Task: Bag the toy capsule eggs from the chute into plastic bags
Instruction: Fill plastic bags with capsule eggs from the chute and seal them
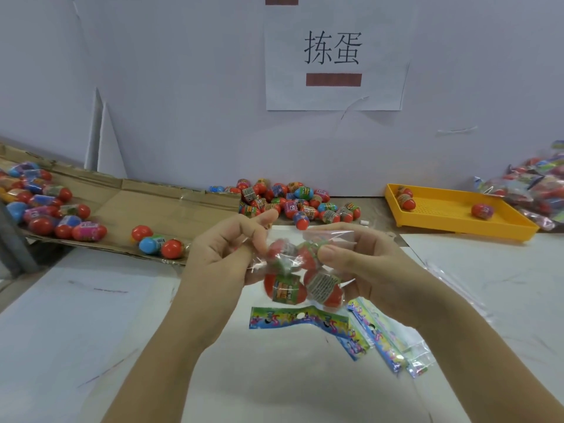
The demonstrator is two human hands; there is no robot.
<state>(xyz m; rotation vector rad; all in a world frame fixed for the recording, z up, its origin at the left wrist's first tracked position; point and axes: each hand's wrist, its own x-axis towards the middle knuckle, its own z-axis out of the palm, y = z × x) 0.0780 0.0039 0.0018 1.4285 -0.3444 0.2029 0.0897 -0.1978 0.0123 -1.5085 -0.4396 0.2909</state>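
Observation:
Above the table's middle I hold a clear plastic bag (331, 236) with several red capsule eggs (285, 290) inside it. My left hand (222, 251) pinches the bag's left side. My right hand (363, 264) grips its right side, thumb pressed on an egg. A cardboard chute (146, 206) slopes in from the left with many coloured eggs (45, 206) on it. A loose pile of eggs (293, 203) lies at the chute's end by the wall.
Empty bags with colourful header strips (360, 331) lie on the white table below my hands. A yellow tray (451, 215) with three eggs stands at the right. Filled bags (534, 187) are heaped at the far right. A paper sign (334, 53) hangs on the wall.

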